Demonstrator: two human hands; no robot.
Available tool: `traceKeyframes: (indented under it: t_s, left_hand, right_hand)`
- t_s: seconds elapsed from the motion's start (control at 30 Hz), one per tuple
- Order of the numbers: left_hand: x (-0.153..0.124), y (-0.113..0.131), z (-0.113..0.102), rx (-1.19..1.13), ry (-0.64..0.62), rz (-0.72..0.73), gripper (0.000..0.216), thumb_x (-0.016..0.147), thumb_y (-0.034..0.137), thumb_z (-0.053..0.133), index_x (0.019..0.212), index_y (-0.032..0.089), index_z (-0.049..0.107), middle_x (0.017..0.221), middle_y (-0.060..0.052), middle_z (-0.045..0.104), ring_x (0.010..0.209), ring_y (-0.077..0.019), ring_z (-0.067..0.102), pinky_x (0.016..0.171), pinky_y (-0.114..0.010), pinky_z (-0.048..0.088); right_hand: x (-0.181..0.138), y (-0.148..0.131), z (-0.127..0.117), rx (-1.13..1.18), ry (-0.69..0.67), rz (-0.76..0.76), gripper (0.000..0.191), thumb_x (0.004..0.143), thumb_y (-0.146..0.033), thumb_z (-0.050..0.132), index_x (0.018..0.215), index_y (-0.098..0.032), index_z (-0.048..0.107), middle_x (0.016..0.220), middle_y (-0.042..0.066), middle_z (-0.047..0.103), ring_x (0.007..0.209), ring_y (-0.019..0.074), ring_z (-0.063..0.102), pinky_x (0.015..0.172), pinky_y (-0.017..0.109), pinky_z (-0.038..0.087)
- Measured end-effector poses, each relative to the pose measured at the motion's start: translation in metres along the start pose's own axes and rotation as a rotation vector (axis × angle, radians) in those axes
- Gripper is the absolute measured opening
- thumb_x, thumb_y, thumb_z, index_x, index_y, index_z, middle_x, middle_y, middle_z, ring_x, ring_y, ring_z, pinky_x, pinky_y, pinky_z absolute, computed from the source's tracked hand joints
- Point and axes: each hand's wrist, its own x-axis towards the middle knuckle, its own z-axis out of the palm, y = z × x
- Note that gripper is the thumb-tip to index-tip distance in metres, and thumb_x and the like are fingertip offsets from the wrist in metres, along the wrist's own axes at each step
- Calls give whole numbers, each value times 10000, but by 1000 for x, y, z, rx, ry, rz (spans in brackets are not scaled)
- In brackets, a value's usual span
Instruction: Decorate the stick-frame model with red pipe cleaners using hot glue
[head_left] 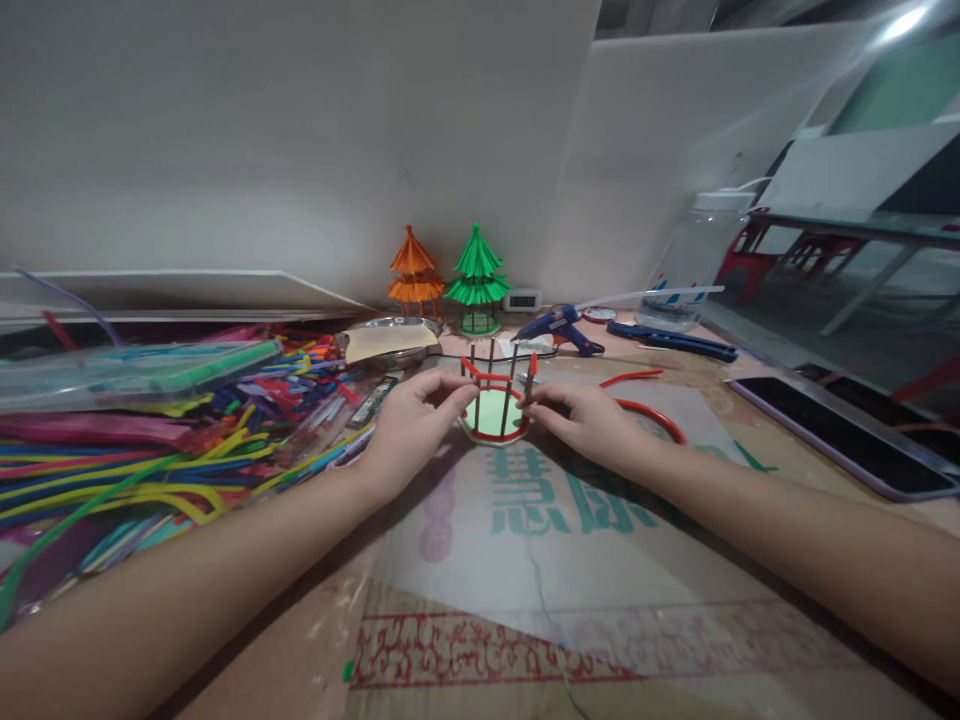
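Note:
A small pavilion frame [493,412] stands upright on the table between my hands. It has a pale green base edged in red, thin dark brown posts, and a red pipe cleaner strip [491,380] bent around the posts partway up. My left hand [409,430] pinches the frame's left side, where the strip meets a post. On the right side, my right hand [585,418] pinches a brown post, beside an upright red end of the strip. The exact contact of the fingertips is too small to make out.
Coloured pipe cleaners [127,470] pile up at left beside a clear plastic box [150,375]. Behind stand an orange model pavilion [412,270], a green one [477,275] and a blue glue gun [559,325]. A phone [836,430] and a water bottle [682,255] are at right.

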Motion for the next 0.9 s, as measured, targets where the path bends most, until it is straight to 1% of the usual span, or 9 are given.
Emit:
traceKeyframes:
  t_s: [0.17, 0.3, 0.4, 0.53, 0.63, 0.7, 0.77, 0.83, 0.9]
  left_hand:
    - [-5, 4, -3, 22, 41, 80, 247, 934, 358, 541, 828, 164, 652, 756, -3, 641, 717, -140, 591, 685, -253, 460]
    - [-16, 12, 2, 135, -125, 193, 298, 941, 313, 488, 770, 166, 683, 675, -1, 626, 677, -140, 585, 671, -252, 454]
    - [-23, 18, 8, 70, -135, 82, 229, 914, 323, 551, 951, 170, 717, 727, -1, 670, 646, -136, 593, 633, -248, 470]
    - [-24, 21, 12, -22, -82, -77, 348, 905, 379, 593, 1163, 164, 683, 712, 2, 650, 596, -127, 564, 560, -240, 462]
    - [-23, 20, 12, -94, -139, -150, 440, 912, 408, 587, 1261, 144, 638, 701, -8, 648, 562, -119, 542, 481, -221, 415]
    - [-21, 19, 12, -174, -204, -177, 429, 923, 425, 573, 1242, 146, 640, 687, -7, 641, 529, -105, 520, 440, -204, 373]
    - [-19, 18, 13, -276, -236, -206, 355, 921, 443, 582, 1109, 155, 672, 664, 2, 621, 494, -84, 482, 415, -187, 334]
    - [-17, 16, 15, -402, -215, -250, 300, 905, 450, 612, 949, 159, 664, 645, 14, 595, 478, -64, 441, 411, -173, 318]
    - [-16, 15, 17, -518, -175, -303, 283, 887, 446, 643, 886, 163, 638, 640, 25, 578, 481, -55, 419, 420, -162, 324]
  right_hand:
    - [-1, -2, -1, -9, -3, 21, 211, 927, -285, 534, 965, -196, 722, 920, 56, 755, 833, 206, 673, 740, 322, 470]
    - [-1, -3, -2, -7, -9, 30, 208, 918, -289, 545, 954, -185, 721, 896, 57, 753, 815, 203, 668, 735, 318, 465]
    - [-2, -4, -2, 5, -17, -24, 199, 903, -275, 558, 949, -176, 724, 890, 60, 757, 808, 199, 676, 730, 306, 468]
    - [-6, -6, -1, -27, -28, -90, 207, 900, -269, 557, 947, -175, 735, 873, 64, 766, 768, 192, 683, 694, 290, 466]
    - [-8, -8, -2, -51, -30, -103, 214, 908, -272, 555, 967, -177, 737, 892, 63, 772, 766, 188, 687, 686, 282, 467]
    - [-9, -8, -2, -67, -27, -110, 214, 913, -278, 556, 968, -179, 737, 883, 59, 771, 753, 184, 683, 673, 276, 462]
    - [-9, -8, -2, -85, -21, -126, 210, 917, -287, 559, 959, -184, 737, 854, 52, 764, 730, 177, 673, 656, 269, 452]
    - [-9, -8, -1, -94, -15, -141, 203, 921, -288, 560, 949, -188, 734, 831, 45, 756, 707, 168, 661, 643, 262, 441]
    - [-9, -7, 0, -95, -18, -147, 194, 922, -285, 560, 935, -190, 729, 816, 40, 747, 690, 160, 651, 633, 256, 433]
